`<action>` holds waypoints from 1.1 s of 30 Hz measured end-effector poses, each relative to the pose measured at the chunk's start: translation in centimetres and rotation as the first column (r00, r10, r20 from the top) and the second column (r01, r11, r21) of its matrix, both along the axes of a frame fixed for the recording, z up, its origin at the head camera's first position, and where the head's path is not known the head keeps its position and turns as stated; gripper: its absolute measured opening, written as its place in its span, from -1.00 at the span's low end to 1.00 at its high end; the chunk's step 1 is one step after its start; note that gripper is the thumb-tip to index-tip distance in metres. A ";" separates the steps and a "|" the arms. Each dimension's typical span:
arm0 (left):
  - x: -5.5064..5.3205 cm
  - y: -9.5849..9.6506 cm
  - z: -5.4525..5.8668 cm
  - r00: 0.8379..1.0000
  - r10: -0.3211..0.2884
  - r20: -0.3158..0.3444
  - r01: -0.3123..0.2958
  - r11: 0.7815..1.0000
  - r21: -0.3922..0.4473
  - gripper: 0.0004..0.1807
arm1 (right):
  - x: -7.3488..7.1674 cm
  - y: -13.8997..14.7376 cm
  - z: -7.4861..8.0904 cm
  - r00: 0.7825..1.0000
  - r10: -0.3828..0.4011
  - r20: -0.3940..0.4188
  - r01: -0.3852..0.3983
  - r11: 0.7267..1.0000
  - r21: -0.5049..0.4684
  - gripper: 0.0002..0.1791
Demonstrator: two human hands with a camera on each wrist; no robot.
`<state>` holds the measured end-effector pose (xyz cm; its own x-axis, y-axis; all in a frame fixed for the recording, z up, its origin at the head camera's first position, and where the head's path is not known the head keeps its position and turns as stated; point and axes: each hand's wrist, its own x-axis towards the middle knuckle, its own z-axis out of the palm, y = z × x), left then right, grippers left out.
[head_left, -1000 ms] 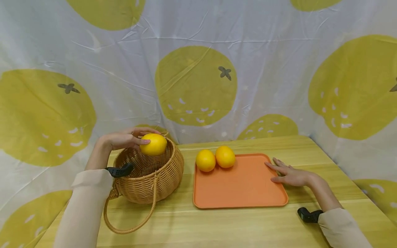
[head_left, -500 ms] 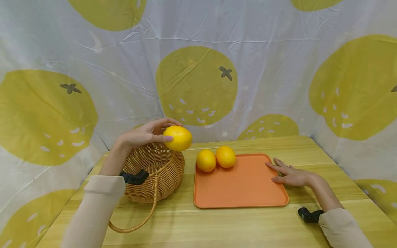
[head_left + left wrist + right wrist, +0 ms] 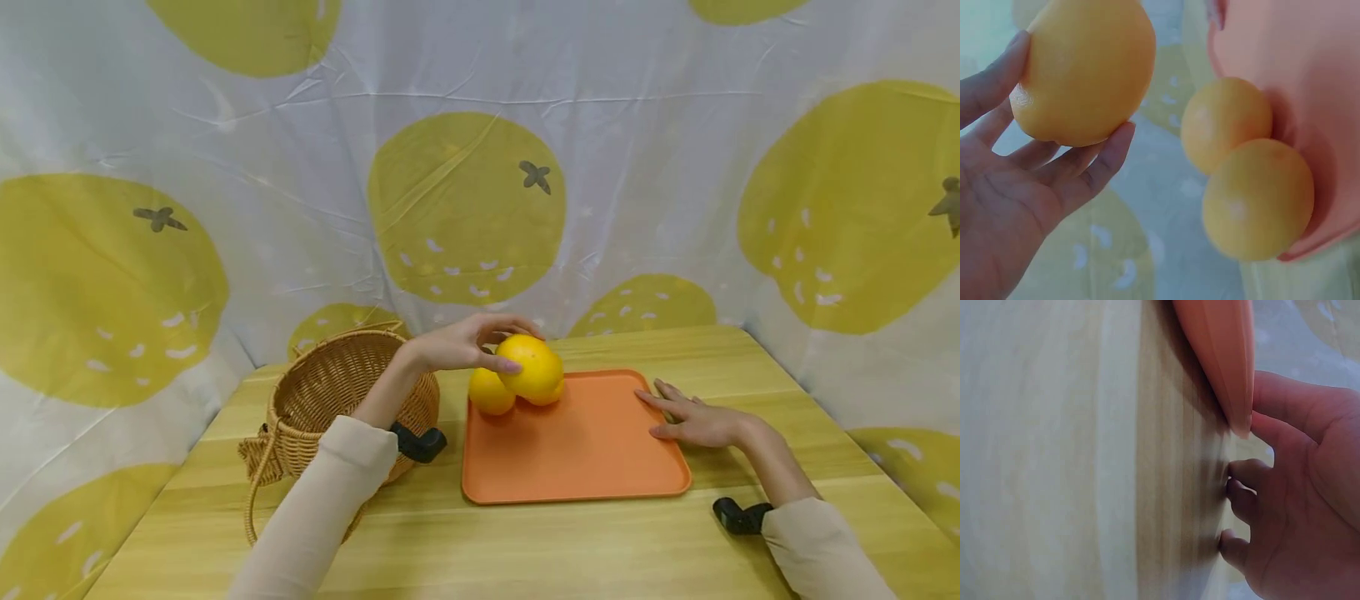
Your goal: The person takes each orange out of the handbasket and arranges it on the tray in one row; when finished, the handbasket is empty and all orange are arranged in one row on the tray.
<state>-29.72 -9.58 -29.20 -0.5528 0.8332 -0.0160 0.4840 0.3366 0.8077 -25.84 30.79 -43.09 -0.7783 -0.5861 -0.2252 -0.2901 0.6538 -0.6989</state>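
Observation:
My left hand [image 3: 465, 343] grips an orange [image 3: 531, 367] between thumb and fingers, held in the air above the back left of the orange-coloured tray [image 3: 577, 458]. Behind and below it, two more oranges sit side by side at the tray's back left corner; the left one [image 3: 491, 393] shows more, the other is mostly covered by the held fruit. In the left wrist view the held orange [image 3: 1085, 69] is apart from both. My right hand [image 3: 701, 421] touches the tray's right edge with spread, fairly straight fingers; in the right wrist view some fingertips rest on the table.
A round wicker basket [image 3: 307, 400] stands left of the tray, its looped handle hanging toward the front. My left forearm crosses in front of it. A fruit-print cloth [image 3: 637, 183] hangs behind the wooden table [image 3: 555, 550].
My left hand has carried the orange out from over the basket, rightward to above the tray. The right hand stays at the tray's edge.

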 end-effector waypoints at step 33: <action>-3.2 12.7 -7.1 0.973 -0.040 -0.228 -0.015 0.972 -0.234 -0.52 | -0.1 0.4 -0.2 1.000 -0.018 -0.001 0.018 1.000 0.019 -0.07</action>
